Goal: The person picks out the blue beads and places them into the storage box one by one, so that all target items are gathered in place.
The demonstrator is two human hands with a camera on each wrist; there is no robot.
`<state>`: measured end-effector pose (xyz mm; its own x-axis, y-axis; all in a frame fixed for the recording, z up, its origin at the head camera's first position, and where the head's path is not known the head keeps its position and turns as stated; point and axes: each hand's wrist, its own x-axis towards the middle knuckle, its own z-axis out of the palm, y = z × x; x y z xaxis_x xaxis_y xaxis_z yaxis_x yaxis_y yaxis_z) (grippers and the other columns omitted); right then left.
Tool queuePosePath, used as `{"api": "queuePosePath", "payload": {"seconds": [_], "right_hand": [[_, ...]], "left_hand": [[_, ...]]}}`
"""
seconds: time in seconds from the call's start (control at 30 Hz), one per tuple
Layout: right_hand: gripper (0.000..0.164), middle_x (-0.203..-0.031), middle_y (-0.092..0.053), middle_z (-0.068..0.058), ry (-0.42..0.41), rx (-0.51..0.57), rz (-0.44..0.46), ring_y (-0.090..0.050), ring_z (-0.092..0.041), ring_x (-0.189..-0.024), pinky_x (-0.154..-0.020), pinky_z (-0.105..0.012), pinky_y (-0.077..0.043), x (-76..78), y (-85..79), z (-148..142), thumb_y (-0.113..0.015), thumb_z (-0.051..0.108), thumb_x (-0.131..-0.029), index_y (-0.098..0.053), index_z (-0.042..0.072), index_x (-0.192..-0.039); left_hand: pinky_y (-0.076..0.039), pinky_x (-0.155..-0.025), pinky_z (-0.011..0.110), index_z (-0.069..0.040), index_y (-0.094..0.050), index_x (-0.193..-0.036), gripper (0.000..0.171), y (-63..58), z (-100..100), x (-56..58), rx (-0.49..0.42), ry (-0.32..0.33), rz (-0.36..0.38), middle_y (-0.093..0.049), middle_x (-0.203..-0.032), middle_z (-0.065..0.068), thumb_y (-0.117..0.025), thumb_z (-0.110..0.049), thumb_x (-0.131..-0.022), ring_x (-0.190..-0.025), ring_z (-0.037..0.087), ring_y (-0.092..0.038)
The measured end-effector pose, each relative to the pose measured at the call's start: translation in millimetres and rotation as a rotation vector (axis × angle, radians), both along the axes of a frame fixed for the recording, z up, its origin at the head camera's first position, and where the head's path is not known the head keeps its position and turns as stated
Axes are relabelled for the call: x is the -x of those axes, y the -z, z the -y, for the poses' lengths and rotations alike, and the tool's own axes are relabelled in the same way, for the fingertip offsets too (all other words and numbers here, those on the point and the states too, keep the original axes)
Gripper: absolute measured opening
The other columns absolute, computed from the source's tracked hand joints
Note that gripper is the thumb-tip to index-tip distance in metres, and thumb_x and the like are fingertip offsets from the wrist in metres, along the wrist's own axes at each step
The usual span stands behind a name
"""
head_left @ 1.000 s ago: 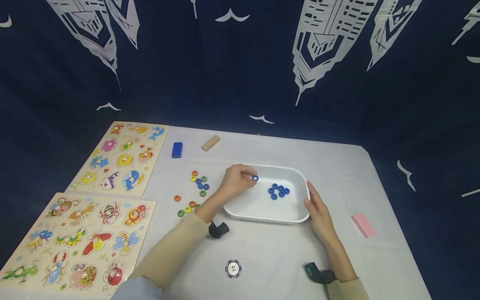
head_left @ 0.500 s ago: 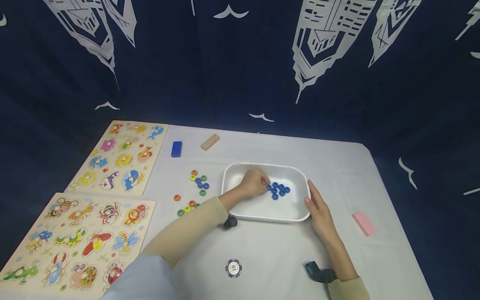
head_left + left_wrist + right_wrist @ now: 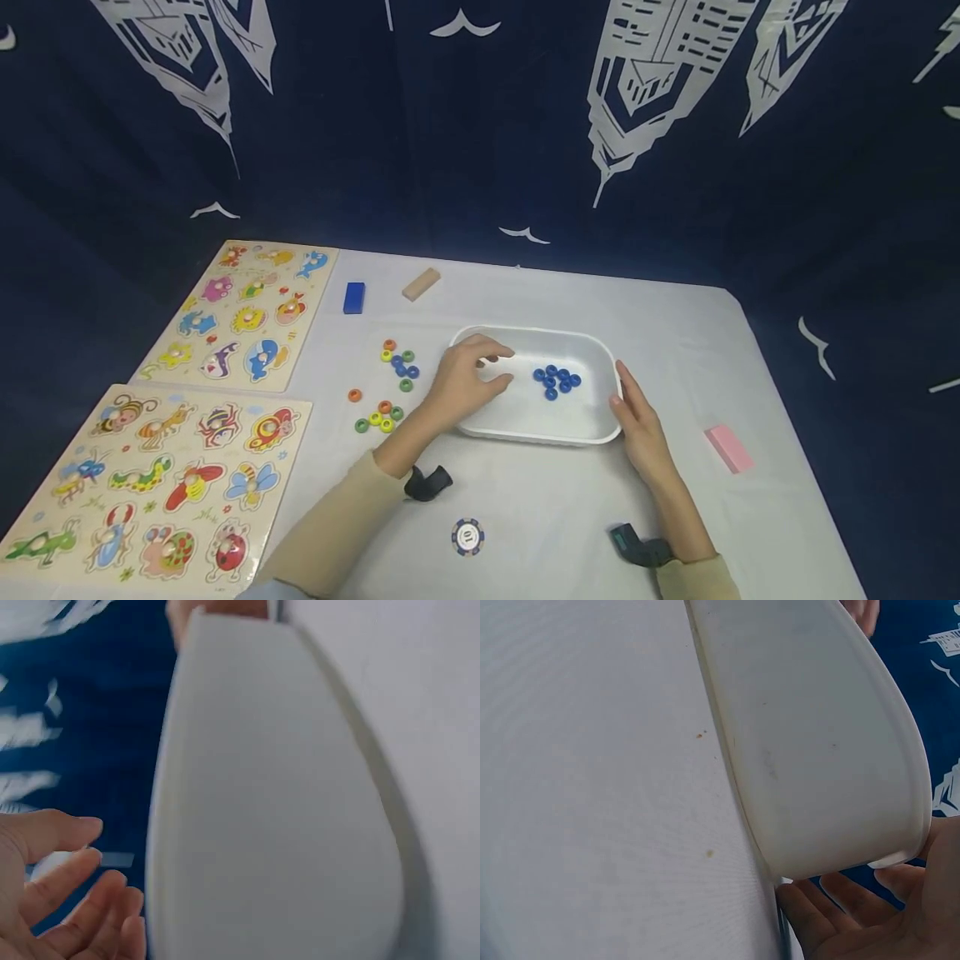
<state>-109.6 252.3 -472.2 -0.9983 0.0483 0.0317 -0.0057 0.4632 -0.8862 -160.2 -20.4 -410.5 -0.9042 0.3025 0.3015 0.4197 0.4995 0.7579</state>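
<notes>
Over left end of tray [image 3: 517,421]: left hand [image 3: 461,379], thumb and fingers apart, empty. Blue beads [image 3: 550,382] in tray, rightward; loose beads [image 3: 401,372] on table [image 3: 555,500], near, leftward. Right hand [image 3: 642,433] touches tray's right end.

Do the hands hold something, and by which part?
The left hand holds nothing; the right hand touches the white rectangular tray at its right end, grip unclear.
</notes>
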Motion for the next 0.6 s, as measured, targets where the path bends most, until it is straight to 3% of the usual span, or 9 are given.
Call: {"api": "queuePosePath", "payload": {"seconds": [0.17,0.33,0.47,0.6], "right_hand": [[0.050,-0.148,-0.016,0.002,-0.004,-0.003,-0.010,-0.016,-0.025,-0.135,-0.106,-0.048,-0.018,0.5,-0.3,0,-0.038,0.032,-0.094,-0.020,0.030,-0.140],[0.050,-0.148,-0.016,0.003,0.008,-0.019,-0.014,-0.017,-0.025,-0.135,-0.106,-0.048,-0.020,1.0,0.9,-1,-0.037,0.034,-0.093,-0.019,0.031,-0.140],[0.051,-0.148,-0.016,0.002,0.003,-0.016,-0.011,-0.016,-0.025,-0.135,-0.106,-0.047,-0.019,1.4,1.9,-1,-0.036,0.036,-0.093,-0.018,0.031,-0.140],[0.051,-0.148,-0.015,0.001,-0.009,-0.006,-0.006,-0.015,-0.026,-0.135,-0.106,-0.048,-0.018,0.9,1.9,-1,-0.036,0.035,-0.094,-0.018,0.029,-0.141]], "left_hand": [[-0.049,-0.078,0.033,-0.012,-0.067,-0.093,0.025,6.0,52,-7.3,-0.153,-0.197,-0.029,-0.062,-0.096,-0.002,-0.073,-0.012,-0.069,-0.090,0.012,-0.056],[-0.046,-0.082,0.035,-0.013,-0.067,-0.093,0.024,13.4,94,-7.5,-0.177,-0.371,-0.002,-0.061,-0.097,-0.001,-0.073,-0.013,-0.070,-0.092,0.013,-0.055],[-0.045,-0.080,0.038,-0.011,-0.067,-0.093,0.022,19.0,112,-4.2,-0.200,-0.415,-0.048,-0.062,-0.095,0.002,-0.072,-0.014,-0.071,-0.089,0.017,-0.055],[-0.045,-0.079,0.034,-0.014,-0.067,-0.095,0.025,50.0,124,8.6,-0.195,-0.395,-0.049,-0.063,-0.095,0.000,-0.073,-0.019,-0.071,-0.088,0.015,-0.056]]}}
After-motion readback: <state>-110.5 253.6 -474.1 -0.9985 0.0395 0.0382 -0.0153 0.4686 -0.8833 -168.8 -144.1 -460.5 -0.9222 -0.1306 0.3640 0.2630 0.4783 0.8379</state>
